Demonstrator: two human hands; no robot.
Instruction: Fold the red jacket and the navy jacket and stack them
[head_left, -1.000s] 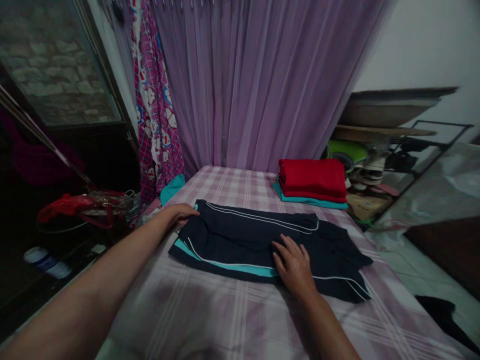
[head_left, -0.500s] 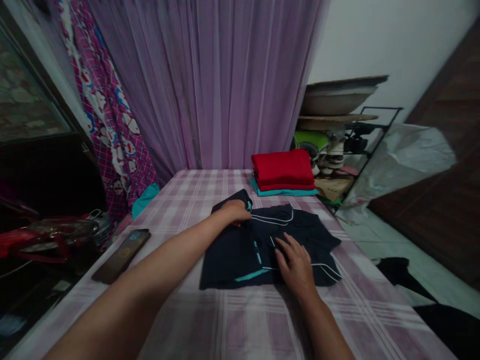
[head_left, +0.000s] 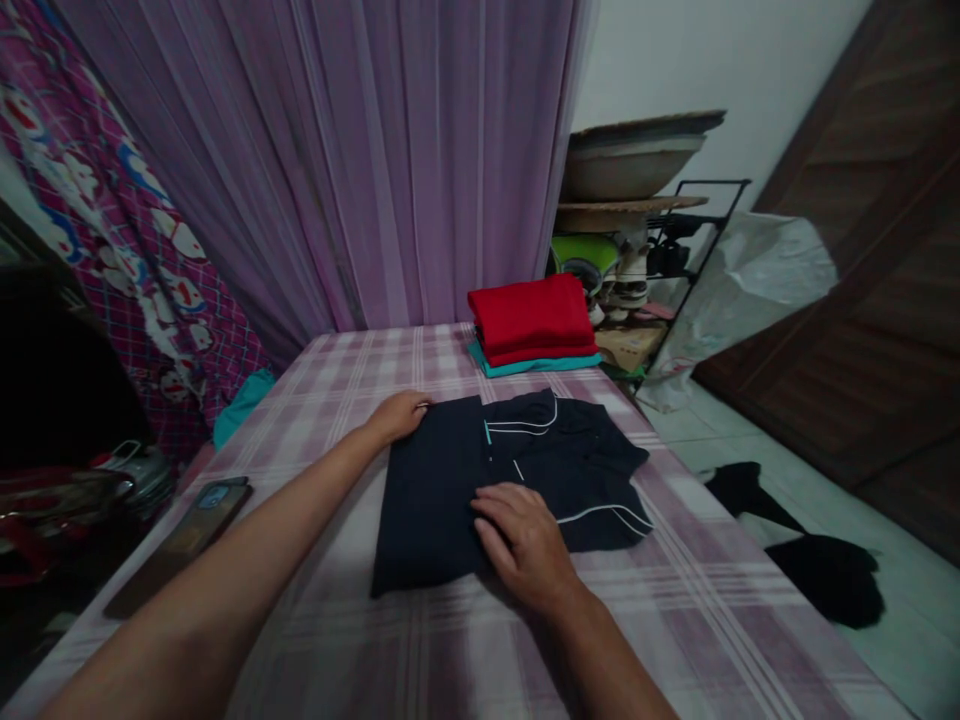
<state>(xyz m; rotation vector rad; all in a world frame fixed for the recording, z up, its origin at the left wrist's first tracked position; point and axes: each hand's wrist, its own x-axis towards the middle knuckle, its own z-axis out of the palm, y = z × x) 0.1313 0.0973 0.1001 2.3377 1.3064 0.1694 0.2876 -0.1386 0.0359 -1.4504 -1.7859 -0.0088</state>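
A dark navy shirt (head_left: 431, 500) with white piping lies partly folded on a checked pink-and-white bedspread. Its left part forms a smooth folded panel, and the piped part spreads out to the right. At the shirt's far left corner is my left hand (head_left: 401, 416), its fingers closed on the edge of the cloth. My right hand (head_left: 529, 545) lies palm down across the near middle of the shirt, fingers stretched out, holding nothing. A short strip of turquoise trim shows beside the fold.
Folded red cloth (head_left: 536, 320) rests on turquoise cloth (head_left: 536, 364) at the far end of the bed. A phone (head_left: 184, 535) lies near the left edge. Beyond the right edge stand a loaded rack (head_left: 637, 205) and dark cloth (head_left: 821, 575) on the floor.
My left hand has moved left to the shirt's far corner. The left panel now lies flatter, covering most of the turquoise trim. My right hand has shifted left, and the view has turned right.
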